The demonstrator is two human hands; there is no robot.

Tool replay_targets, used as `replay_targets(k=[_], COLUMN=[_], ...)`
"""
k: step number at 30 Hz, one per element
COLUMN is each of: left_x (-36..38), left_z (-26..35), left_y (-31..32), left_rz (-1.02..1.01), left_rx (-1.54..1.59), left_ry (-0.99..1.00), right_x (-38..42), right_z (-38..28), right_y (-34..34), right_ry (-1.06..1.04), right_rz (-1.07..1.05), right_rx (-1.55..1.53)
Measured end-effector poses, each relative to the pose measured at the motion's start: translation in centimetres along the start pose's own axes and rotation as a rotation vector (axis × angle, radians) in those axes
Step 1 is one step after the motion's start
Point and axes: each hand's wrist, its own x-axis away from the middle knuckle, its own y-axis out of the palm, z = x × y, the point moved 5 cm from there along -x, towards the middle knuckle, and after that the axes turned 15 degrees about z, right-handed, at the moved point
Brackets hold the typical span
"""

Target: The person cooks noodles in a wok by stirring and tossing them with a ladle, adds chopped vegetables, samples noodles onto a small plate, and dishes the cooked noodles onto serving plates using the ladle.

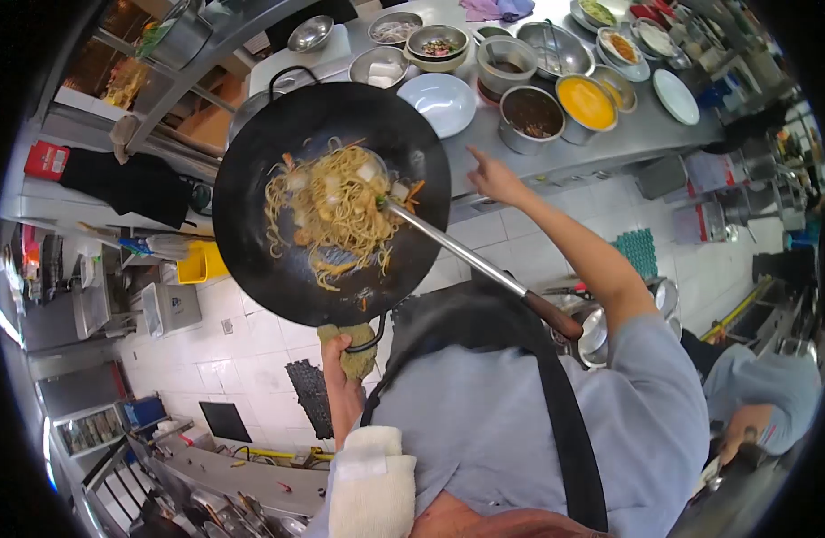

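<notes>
My left hand (339,359) grips the handle of a black wok (251,233) through a folded cloth (357,357) and holds the wok up in front of me. The wok carries yellow noodles (336,211) with pale and orange vegetable pieces. A metal ladle (457,254) lies with its bowl in the noodles, and its dark wooden grip points back at my right elbow; neither hand holds it. My right hand (493,177) is stretched out to the edge of the steel counter (610,143), empty, with the index finger extended.
The counter holds several bowls and pots: a white bowl (437,101), a pot of dark sauce (532,117), a pot of orange sauce (586,103) and small dishes behind. White tiled floor lies below. Another person in a grey-blue shirt (762,386) stands at the right.
</notes>
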Motion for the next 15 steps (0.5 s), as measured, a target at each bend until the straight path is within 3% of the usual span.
replay_targets(k=[1,6,8,12,15], left_x=[-0.1,-2.7,-2.8,-3.8,-4.6], left_z=[-0.3,-1.6,-2.1,-1.0,-1.3], left_y=[0.9,5.7,6.5,8.9,8.4], left_rz=[0.027,0.277,0.303,0.394,0.319], left_rx=[0.039,0.118,0.236,0.253,0.182], left_ry=[0.036,0.157,-0.022,0.025,0.014], right_x=[-3.3,-12.0,-12.1,-9.6,-6.2], right_z=[3.2,11.7,11.8,12.1,10.0], right_y=[2.3,6.5,6.5,6.6,6.0], right_ry=[-0.139,0.011,-0.122,0.173,0.418], right_rz=[0.13,0.084,0.181,0.068,-0.032], right_rx=[0.03,-0.047,-0.029,-0.169,-0.428])
